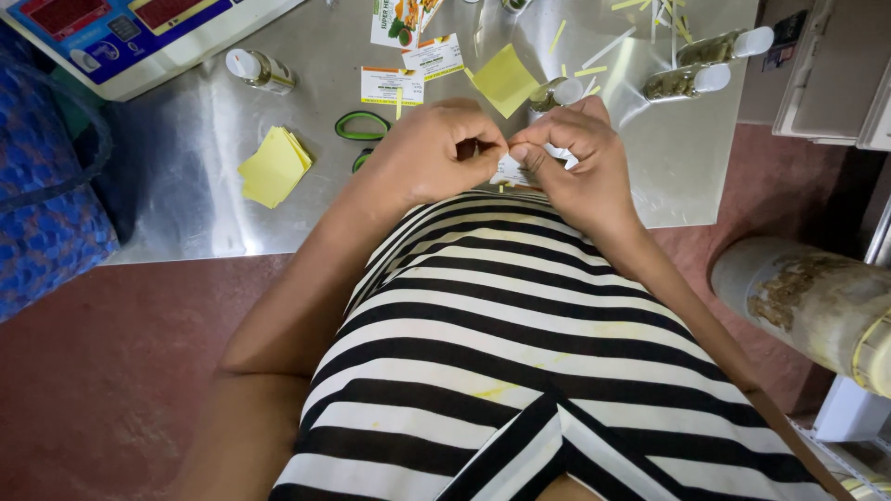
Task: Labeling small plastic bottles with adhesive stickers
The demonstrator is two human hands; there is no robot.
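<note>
— Start close in. What are the hands doing?

— Just above the striped black-and-white top (520,343), both hands meet at the near edge of the steel table (186,195). The left hand (432,153) is curled nearly shut, thumb and forefinger pinched together. The right hand (575,162) mirrors it, fingertips (522,151) pinching too.

— Pinching what?

— A small white label (509,172). Only a corner shows beneath the knuckles, so its long axis can't be read. It lies between the two hands, at about three o'clock from the left and nine o'clock from the right; neither hand is clearly nearer, both touch it.

— And farther out?

— At ten o'clock from the hands, green-handled scissors (362,125), with a stack of yellow paper squares (272,167) beyond them at nine. At twelve o'clock, a loose yellow square (506,79) and two printed labels (408,74). Just behind the right hand stands a small white-capped bottle (555,93).

— The far edge?

— Two more filled bottles (710,65) lying at one o'clock among yellow paper strips (594,56), another bottle (260,70) at eleven, and a weighing scale (121,37) at the far left corner.
</note>
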